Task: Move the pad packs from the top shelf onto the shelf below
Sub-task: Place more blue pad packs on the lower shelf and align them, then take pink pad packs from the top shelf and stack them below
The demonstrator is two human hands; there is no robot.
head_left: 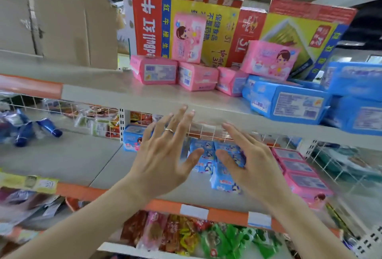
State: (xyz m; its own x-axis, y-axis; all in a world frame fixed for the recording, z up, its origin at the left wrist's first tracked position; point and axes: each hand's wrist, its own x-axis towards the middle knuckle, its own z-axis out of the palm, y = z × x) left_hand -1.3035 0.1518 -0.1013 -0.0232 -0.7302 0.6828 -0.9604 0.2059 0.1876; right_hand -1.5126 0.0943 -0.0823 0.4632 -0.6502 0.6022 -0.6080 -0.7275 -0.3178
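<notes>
While both are spread wide and holding nothing, the left hand (163, 155) and right hand (255, 161) hover side by side in front of the grey metal lower shelf (82, 161), fingertips up near the front lip of the grey metal top shelf (128, 95). Up top sit pink plastic-wrapped pad packs (155, 70) and, further right, blue plastic-wrapped pad packs (289, 102), backed by red-and-yellow cardboard cartons (219, 31), with a plain brown cardboard box (62, 27) at the left. Below, small blue packs (213, 155) and flat pink packs (299, 167) lie behind the hands, with bare shelf to their left.
</notes>
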